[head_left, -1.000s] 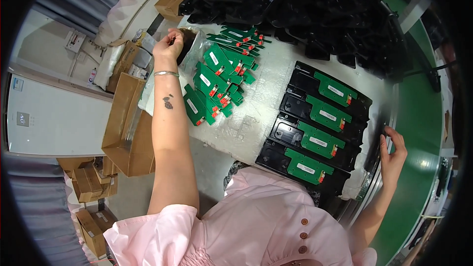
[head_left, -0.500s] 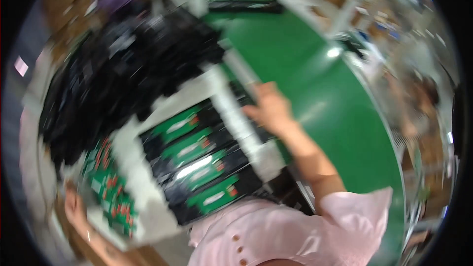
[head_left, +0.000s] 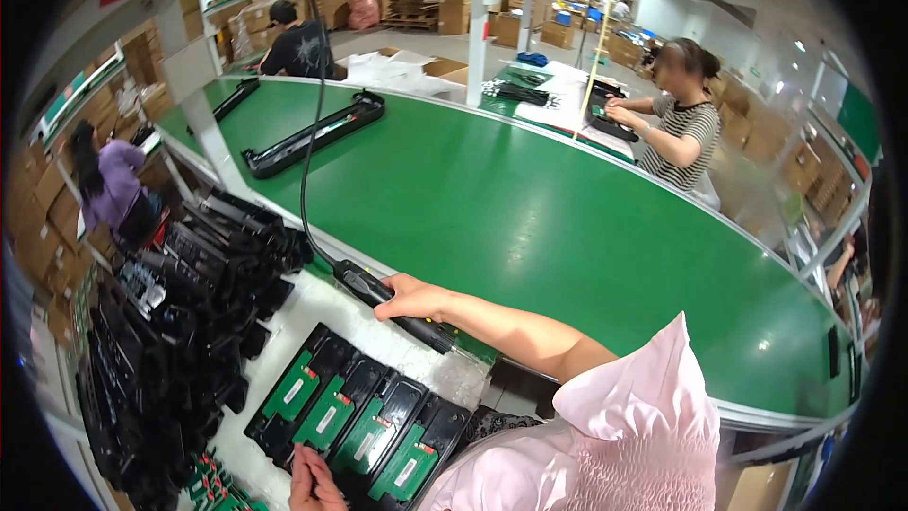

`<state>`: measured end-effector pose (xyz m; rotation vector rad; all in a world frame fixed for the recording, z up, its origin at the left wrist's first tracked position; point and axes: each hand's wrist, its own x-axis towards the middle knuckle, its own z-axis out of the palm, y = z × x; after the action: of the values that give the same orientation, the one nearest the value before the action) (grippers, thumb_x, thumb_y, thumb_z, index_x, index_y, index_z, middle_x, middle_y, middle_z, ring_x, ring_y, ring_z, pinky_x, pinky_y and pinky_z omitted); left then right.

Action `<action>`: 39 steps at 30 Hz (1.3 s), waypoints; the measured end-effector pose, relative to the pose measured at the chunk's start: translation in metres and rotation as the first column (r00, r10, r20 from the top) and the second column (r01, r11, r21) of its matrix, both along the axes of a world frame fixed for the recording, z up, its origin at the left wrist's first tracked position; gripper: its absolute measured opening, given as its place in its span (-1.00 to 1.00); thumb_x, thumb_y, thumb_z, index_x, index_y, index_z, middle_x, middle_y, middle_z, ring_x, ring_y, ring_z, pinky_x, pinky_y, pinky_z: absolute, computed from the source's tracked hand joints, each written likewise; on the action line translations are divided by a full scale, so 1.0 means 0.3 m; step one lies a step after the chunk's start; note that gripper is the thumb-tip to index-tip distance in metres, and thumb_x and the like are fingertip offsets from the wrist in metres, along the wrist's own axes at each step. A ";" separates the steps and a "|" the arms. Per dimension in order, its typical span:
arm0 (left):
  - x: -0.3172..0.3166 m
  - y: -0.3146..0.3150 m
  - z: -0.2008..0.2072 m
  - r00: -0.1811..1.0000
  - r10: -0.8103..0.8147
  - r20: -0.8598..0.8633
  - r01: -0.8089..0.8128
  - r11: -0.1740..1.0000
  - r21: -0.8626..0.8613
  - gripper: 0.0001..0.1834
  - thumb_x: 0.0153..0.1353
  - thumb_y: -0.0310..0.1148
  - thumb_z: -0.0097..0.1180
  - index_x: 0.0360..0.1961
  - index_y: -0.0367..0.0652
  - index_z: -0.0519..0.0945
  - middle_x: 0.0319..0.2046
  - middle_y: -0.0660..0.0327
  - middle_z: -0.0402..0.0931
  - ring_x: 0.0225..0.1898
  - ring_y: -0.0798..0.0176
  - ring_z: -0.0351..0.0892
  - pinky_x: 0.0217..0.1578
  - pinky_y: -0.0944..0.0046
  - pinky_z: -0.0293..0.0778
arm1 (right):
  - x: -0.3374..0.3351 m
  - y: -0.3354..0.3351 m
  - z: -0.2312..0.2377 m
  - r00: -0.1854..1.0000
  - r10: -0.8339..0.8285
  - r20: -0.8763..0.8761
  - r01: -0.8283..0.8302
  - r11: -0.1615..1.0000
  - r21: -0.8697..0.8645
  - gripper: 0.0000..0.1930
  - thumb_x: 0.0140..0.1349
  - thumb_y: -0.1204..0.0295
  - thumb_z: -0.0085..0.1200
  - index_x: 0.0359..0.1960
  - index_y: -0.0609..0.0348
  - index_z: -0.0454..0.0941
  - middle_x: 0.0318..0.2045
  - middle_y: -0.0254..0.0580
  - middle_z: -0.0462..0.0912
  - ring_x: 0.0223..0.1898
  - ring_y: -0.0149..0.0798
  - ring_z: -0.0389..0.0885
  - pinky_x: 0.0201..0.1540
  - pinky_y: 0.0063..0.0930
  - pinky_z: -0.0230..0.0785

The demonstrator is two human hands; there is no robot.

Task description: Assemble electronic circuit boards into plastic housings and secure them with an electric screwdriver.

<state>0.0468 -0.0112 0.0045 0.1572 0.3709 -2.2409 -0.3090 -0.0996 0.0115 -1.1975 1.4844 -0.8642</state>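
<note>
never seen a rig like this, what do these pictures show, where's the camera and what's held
No machine here: the right hand and left hand are a person's, bare, seen through a fisheye camera on that person's head, which bends straight edges. The right hand grips a black corded tool. The left hand is by four black panels, each bearing a green circuit board; whether it holds anything is unclear. The panels lie on a white surface beside a heap of black parts. A green worktop lies beyond.
</note>
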 end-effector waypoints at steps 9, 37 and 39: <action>-0.107 -0.080 0.005 0.791 0.008 0.611 0.227 0.925 -0.305 -0.88 0.27 -0.42 -0.02 -0.27 -0.25 0.49 -0.37 0.19 0.53 -0.33 0.35 0.51 -0.32 0.42 0.54 | 0.114 0.136 0.227 0.876 0.186 0.445 0.074 0.860 -0.505 -0.48 -0.01 0.59 0.18 0.02 0.15 0.28 -0.50 -0.39 0.50 -0.48 -0.54 0.46 -0.38 -0.64 0.31; -0.197 -0.066 0.023 0.925 0.029 0.380 0.103 0.941 -0.323 -0.83 0.27 -0.35 0.01 -0.23 -0.23 0.49 -0.32 0.22 0.52 -0.34 0.40 0.54 -0.31 0.49 0.52 | 0.396 0.254 0.400 0.703 0.594 0.391 0.007 0.544 -0.839 -0.69 0.02 0.44 0.15 -0.24 0.04 0.29 -0.71 -0.56 0.44 -0.69 -0.60 0.38 -0.54 -0.73 0.21; -0.182 -0.071 0.014 0.903 0.036 0.428 0.107 0.946 -0.306 -0.84 0.27 -0.34 0.01 -0.25 -0.22 0.51 -0.34 0.22 0.54 -0.33 0.40 0.55 -0.31 0.49 0.54 | 0.405 0.232 0.386 0.695 0.602 0.394 -0.022 0.566 -0.824 -0.68 -0.01 0.43 0.16 -0.25 0.04 0.30 -0.71 -0.57 0.44 -0.68 -0.60 0.38 -0.52 -0.76 0.19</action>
<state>-0.0079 -0.0326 0.0086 0.4755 -0.2410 -2.1908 -0.1874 -0.0301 0.1274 -1.4969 0.2055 -1.5307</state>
